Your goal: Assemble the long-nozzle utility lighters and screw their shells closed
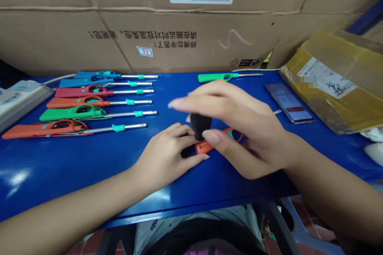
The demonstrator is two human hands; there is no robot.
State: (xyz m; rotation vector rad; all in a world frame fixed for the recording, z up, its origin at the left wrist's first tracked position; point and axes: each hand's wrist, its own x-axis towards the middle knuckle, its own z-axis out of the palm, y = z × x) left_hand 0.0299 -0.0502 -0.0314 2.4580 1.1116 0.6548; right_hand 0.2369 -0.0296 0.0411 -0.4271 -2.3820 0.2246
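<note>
My right hand grips the black bulb handle of a screwdriver, held upright with its tip down on an orange long-nose lighter lying on the blue table. My left hand pinches the near end of that orange lighter and holds it on the table. Most of the lighter is hidden under my hands.
Several long-nose lighters in blue, red, orange and green lie in a row at the left. A green lighter lies at the back. A phone lies at the right beside a taped parcel. A cardboard box stands behind. A power strip sits at far left.
</note>
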